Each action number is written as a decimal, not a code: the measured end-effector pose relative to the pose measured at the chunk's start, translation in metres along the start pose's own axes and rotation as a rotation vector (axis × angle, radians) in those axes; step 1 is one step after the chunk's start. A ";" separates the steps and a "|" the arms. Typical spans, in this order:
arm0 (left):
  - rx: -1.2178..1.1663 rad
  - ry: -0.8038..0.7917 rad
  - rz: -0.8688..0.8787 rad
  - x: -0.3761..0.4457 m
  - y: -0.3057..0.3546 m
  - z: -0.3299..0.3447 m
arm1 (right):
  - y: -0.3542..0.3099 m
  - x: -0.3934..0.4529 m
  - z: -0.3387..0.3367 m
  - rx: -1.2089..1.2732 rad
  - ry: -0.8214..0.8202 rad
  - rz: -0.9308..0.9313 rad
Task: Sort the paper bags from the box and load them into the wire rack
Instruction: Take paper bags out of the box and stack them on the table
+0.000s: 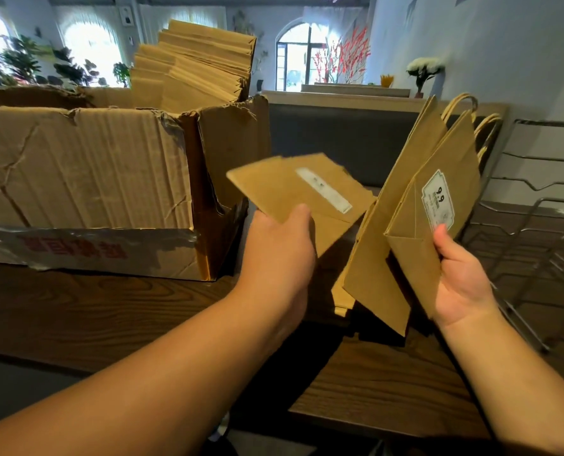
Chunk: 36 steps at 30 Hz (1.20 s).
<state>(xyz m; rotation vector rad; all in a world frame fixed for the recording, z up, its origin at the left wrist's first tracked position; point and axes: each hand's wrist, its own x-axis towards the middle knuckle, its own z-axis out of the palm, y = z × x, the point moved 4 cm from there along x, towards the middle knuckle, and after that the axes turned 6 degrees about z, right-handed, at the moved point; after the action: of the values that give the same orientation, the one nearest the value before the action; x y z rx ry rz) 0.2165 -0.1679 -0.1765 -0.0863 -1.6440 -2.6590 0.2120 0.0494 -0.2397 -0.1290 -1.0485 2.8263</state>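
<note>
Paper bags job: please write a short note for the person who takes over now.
Left hand holds one flat paper bag by its lower edge. Right hand holds the handled bags, thumb by the 9.9 label. The torn cardboard box on the left still has a thick stack of bags. Wire rack stands at the right; no bags seen in it. Left: sort the rest and load the rack.

Dark wooden table (86, 311) carries torn cardboard box (86, 192), wire rack (537, 232).
</note>
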 end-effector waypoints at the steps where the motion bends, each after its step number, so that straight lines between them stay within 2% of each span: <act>1: -0.059 0.021 -0.067 -0.004 -0.002 0.000 | 0.000 0.000 0.000 -0.002 0.008 -0.004; 5: -0.096 0.002 -0.326 -0.022 -0.006 0.000 | 0.001 0.000 0.001 -0.024 0.032 -0.009; 10: 0.173 -0.303 -0.699 -0.041 -0.012 -0.012 | 0.001 0.002 0.000 -0.049 0.026 -0.005; 12: 0.255 -0.390 -0.764 -0.044 -0.015 -0.020 | 0.001 0.002 0.000 -0.041 0.034 -0.006; 15: 0.290 -0.437 -0.729 -0.043 -0.018 -0.027 | 0.002 0.002 -0.001 -0.036 0.053 -0.013; 18: 0.269 -0.438 -0.602 -0.039 -0.013 -0.026 | 0.002 0.003 0.000 -0.040 0.052 -0.009; 22: 0.250 -0.424 -0.552 -0.041 -0.011 -0.024 | 0.003 0.003 -0.002 -0.055 0.048 -0.010; 24: 0.314 -0.404 -0.342 -0.040 -0.012 -0.023 | 0.003 0.004 -0.001 -0.047 0.046 -0.001; 25: 0.377 -0.397 -0.137 -0.038 -0.010 -0.023 | 0.002 0.004 -0.001 -0.044 0.039 -0.001; 28: 0.798 -0.373 0.719 -0.041 0.010 -0.026 | 0.001 0.005 -0.003 -0.045 0.035 -0.012; 29: 0.949 -0.367 0.947 -0.045 0.014 -0.026 | 0.001 0.006 -0.004 -0.052 0.032 -0.009; 30: 1.066 -0.396 1.085 -0.047 0.014 -0.025 | 0.002 0.006 -0.005 -0.058 0.034 -0.007; 33: 1.287 -0.527 1.181 -0.046 0.006 -0.018 | 0.001 0.005 -0.002 -0.051 0.025 -0.009; 36: 1.269 -0.576 1.202 -0.037 0.000 -0.018 | 0.001 0.002 0.002 -0.061 -0.016 -0.001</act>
<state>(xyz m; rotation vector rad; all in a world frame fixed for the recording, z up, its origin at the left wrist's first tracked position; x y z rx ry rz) 0.2532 -0.1843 -0.1865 -1.3016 -2.0192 -0.5647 0.2101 0.0477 -0.2385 -0.1110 -1.1386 2.7996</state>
